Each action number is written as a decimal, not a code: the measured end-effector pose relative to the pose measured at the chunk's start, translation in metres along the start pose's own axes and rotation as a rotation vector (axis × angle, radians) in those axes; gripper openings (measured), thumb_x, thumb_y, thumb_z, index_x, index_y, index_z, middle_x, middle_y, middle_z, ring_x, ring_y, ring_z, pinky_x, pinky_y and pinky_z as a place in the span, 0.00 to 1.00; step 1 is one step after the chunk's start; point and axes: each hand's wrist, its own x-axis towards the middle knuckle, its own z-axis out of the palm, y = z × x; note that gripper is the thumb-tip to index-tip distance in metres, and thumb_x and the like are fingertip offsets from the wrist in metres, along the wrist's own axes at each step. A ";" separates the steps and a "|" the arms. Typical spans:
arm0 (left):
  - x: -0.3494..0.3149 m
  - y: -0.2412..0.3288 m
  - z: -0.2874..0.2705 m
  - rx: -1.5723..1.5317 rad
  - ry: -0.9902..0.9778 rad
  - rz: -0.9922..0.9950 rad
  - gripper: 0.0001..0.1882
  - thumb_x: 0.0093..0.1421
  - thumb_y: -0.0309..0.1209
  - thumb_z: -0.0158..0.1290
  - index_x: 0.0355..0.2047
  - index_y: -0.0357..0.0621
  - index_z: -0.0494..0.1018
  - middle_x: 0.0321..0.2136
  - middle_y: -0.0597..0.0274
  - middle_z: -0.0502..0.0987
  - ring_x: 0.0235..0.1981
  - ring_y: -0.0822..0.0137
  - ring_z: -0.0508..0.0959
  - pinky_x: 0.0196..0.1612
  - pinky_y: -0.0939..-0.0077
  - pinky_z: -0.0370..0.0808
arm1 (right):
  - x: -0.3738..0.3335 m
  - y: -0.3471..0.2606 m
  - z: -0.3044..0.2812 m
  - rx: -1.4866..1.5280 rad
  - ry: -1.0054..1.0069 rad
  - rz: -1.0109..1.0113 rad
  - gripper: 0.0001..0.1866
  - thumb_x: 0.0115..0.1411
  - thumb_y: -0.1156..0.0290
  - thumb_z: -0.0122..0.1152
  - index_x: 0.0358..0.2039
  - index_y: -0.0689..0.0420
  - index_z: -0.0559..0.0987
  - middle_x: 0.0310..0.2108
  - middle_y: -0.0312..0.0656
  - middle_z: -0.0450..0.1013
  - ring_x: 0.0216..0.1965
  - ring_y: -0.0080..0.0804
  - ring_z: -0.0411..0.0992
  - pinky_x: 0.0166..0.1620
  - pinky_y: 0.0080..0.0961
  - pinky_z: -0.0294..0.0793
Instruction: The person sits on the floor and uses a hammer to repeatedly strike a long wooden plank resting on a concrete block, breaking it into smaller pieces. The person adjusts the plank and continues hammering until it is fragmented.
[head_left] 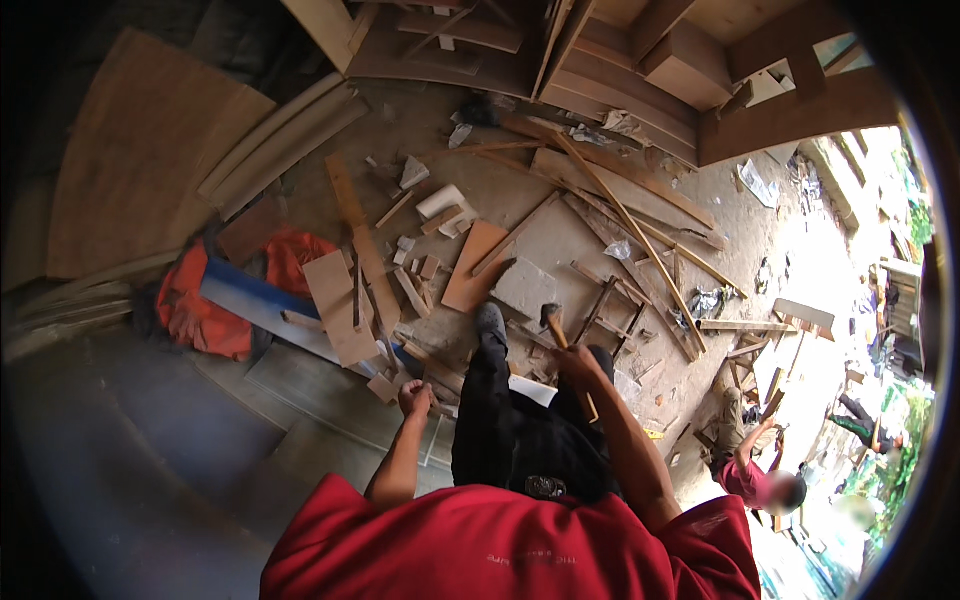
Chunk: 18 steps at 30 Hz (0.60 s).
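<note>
Red shirt [510, 545] nearest — right hand [578, 365] grips one hammer [553, 322]; left hand [414, 398] fisted, empty.

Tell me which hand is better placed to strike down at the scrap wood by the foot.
Right, probably. The right hand already grips the wooden-handled hammer, its dark head hanging over the scattered wood offcuts beside the dark shoe. The left hand is a closed fist holding no visible tool, off to the side.

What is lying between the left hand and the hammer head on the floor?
In the head view, the person's own dark-trousered leg and shoe stretches between the left hand and the hammer held in the right hand.
</note>
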 end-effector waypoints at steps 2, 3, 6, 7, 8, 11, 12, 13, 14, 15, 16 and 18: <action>-0.038 0.013 -0.014 -0.054 -0.092 -0.067 0.12 0.51 0.26 0.62 0.36 0.38 0.74 0.26 0.62 0.77 0.25 0.69 0.77 0.29 0.74 0.76 | 0.003 0.006 -0.016 0.211 0.012 0.001 0.19 0.59 0.51 0.61 0.27 0.56 0.75 0.16 0.31 0.66 0.14 0.23 0.64 0.18 0.24 0.63; -0.051 0.018 -0.020 -0.075 -0.122 -0.062 0.11 0.51 0.26 0.62 0.35 0.38 0.75 0.25 0.62 0.77 0.23 0.70 0.77 0.28 0.75 0.76 | -0.005 -0.005 -0.025 0.276 0.011 0.019 0.19 0.60 0.51 0.61 0.27 0.54 0.74 0.16 0.30 0.65 0.14 0.22 0.64 0.17 0.22 0.63; -0.073 0.032 -0.035 -0.024 -0.154 -0.031 0.08 0.53 0.30 0.62 0.31 0.39 0.78 0.24 0.61 0.79 0.22 0.69 0.80 0.26 0.76 0.77 | -0.002 -0.006 -0.049 0.329 0.113 -0.042 0.18 0.60 0.50 0.60 0.26 0.52 0.73 0.17 0.28 0.65 0.14 0.20 0.62 0.17 0.21 0.62; -0.077 0.034 -0.035 -0.021 -0.140 -0.035 0.09 0.53 0.31 0.62 0.32 0.39 0.78 0.23 0.61 0.79 0.22 0.69 0.80 0.25 0.76 0.77 | -0.031 -0.038 -0.059 0.293 0.111 -0.029 0.18 0.60 0.50 0.60 0.24 0.50 0.72 0.16 0.28 0.64 0.14 0.19 0.62 0.17 0.20 0.61; -0.080 0.038 -0.035 -0.016 -0.126 -0.039 0.10 0.53 0.31 0.61 0.32 0.38 0.79 0.23 0.61 0.79 0.22 0.69 0.80 0.25 0.77 0.77 | -0.026 -0.043 -0.064 0.315 0.107 -0.017 0.18 0.60 0.49 0.60 0.24 0.50 0.72 0.16 0.27 0.64 0.14 0.18 0.62 0.17 0.19 0.61; -0.080 0.073 -0.024 0.109 -0.101 -0.034 0.12 0.54 0.34 0.62 0.34 0.38 0.79 0.23 0.61 0.79 0.22 0.69 0.81 0.26 0.77 0.78 | -0.018 -0.056 -0.092 0.432 0.078 0.010 0.18 0.60 0.49 0.61 0.23 0.48 0.72 0.16 0.25 0.63 0.13 0.16 0.61 0.16 0.17 0.59; -0.074 0.085 -0.018 0.098 -0.094 -0.007 0.13 0.55 0.33 0.61 0.36 0.37 0.79 0.24 0.60 0.80 0.22 0.69 0.81 0.26 0.77 0.78 | -0.012 -0.059 -0.099 0.464 0.057 -0.003 0.18 0.60 0.49 0.61 0.23 0.48 0.72 0.16 0.25 0.63 0.13 0.16 0.60 0.16 0.17 0.59; -0.068 0.099 -0.007 0.085 -0.084 0.022 0.13 0.56 0.33 0.60 0.37 0.37 0.79 0.25 0.60 0.80 0.22 0.69 0.81 0.26 0.77 0.78 | -0.002 -0.061 -0.110 0.494 0.033 -0.017 0.18 0.60 0.49 0.61 0.23 0.47 0.72 0.16 0.25 0.63 0.13 0.16 0.60 0.16 0.17 0.58; -0.061 0.115 0.006 0.114 -0.061 0.043 0.13 0.58 0.33 0.59 0.39 0.37 0.78 0.27 0.59 0.80 0.23 0.68 0.81 0.27 0.76 0.78 | 0.010 -0.062 -0.123 0.526 0.010 -0.032 0.18 0.60 0.49 0.60 0.23 0.47 0.72 0.16 0.25 0.63 0.13 0.16 0.59 0.16 0.17 0.58; -0.052 0.135 0.022 0.149 -0.048 0.066 0.13 0.59 0.33 0.57 0.40 0.37 0.77 0.30 0.59 0.80 0.25 0.68 0.81 0.28 0.76 0.78 | 0.030 -0.053 -0.136 0.499 -0.002 -0.033 0.18 0.60 0.48 0.61 0.24 0.47 0.73 0.16 0.25 0.63 0.13 0.16 0.59 0.16 0.17 0.58; -0.045 0.157 0.037 0.181 -0.029 0.095 0.13 0.61 0.33 0.56 0.41 0.37 0.76 0.32 0.58 0.81 0.26 0.67 0.82 0.29 0.75 0.79 | 0.037 -0.058 -0.146 0.467 -0.003 -0.058 0.18 0.60 0.48 0.61 0.24 0.47 0.73 0.16 0.25 0.62 0.13 0.17 0.59 0.16 0.18 0.58; -0.041 0.202 0.067 0.167 -0.047 0.097 0.13 0.63 0.33 0.54 0.43 0.37 0.75 0.33 0.58 0.81 0.26 0.67 0.82 0.29 0.76 0.78 | 0.053 -0.067 -0.168 0.407 -0.003 -0.115 0.18 0.59 0.48 0.61 0.25 0.48 0.74 0.15 0.26 0.61 0.13 0.17 0.59 0.16 0.19 0.58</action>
